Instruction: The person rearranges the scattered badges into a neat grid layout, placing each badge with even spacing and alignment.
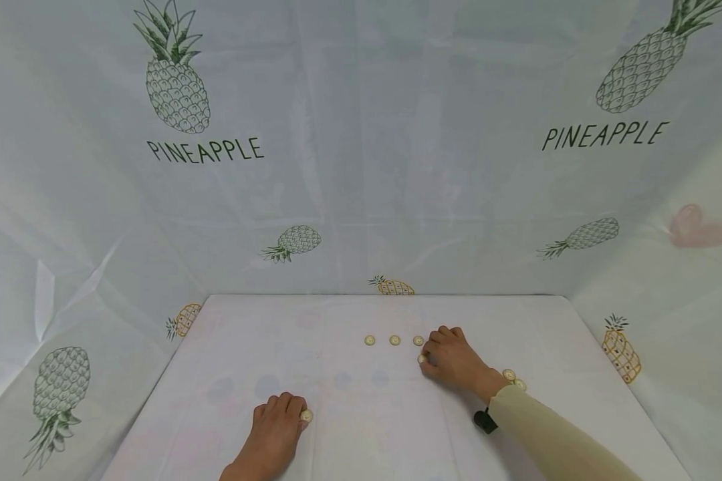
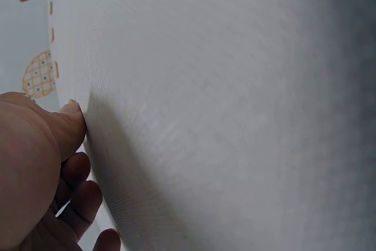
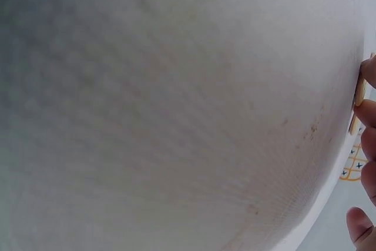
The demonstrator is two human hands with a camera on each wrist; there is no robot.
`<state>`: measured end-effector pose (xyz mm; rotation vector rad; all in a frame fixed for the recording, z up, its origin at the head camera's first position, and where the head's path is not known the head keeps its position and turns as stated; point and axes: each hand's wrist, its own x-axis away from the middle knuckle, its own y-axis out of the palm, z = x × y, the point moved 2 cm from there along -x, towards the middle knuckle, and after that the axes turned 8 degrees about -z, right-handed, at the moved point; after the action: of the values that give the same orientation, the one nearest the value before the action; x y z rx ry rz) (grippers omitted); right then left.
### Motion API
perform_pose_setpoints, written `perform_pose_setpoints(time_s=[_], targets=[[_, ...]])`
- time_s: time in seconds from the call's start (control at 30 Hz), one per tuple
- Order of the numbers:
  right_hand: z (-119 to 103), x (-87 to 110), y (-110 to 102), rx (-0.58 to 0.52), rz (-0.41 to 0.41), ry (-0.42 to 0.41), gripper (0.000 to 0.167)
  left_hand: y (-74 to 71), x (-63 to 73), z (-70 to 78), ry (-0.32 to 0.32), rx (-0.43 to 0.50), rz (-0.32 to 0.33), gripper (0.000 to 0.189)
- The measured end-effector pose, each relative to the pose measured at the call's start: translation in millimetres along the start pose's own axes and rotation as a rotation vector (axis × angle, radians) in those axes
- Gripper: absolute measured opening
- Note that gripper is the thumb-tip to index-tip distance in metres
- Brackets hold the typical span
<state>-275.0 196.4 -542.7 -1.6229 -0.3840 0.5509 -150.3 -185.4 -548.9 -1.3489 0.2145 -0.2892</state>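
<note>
Right hand (image 1: 454, 357) is the close one here: it's pinching a wooden button (image 1: 422, 359) just below the right end of the row of three (image 1: 394, 340), upper middle of the frame. Left hand (image 1: 273, 431) pinches another button (image 1: 306, 415) lower down, well apart. They're round, so no long axis. Right wrist view shows the wooden button edge-on; head view shows its face.

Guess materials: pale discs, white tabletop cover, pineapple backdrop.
Pale discs: probably wood, matte, from the tan edges; plastic possible.
White tabletop cover: likely cloth, dull, given the fine weave in the left wrist view.
Pineapple backdrop: thin plastic sheet or coated fabric, faint sheen, judging by creases and pale streaks.
</note>
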Motion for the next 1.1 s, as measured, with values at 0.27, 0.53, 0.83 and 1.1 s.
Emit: perform_pose_setpoints(time_s=[0.27,0.53,0.83,1.1], targets=[[1,-1.4,1,0.001,-0.022,0.024,0.013,-0.1,0.1,-0.4,-0.005,0.003,-0.008,0.025],[0,-1.4,1,-0.004,-0.021,0.024,0.013,-0.2,-0.4,0.6,-0.019,-0.005,-0.018,0.024],[-2,0.6,-4,-0.009,-0.016,0.046,0.015,-1.9,-0.3,2.9,-0.028,0.005,-0.034,0.023],[14,13.4,-19,0.005,0.035,0.12,0.01,-1.9,-0.3,1.9,-0.026,0.004,-0.034,0.023]])
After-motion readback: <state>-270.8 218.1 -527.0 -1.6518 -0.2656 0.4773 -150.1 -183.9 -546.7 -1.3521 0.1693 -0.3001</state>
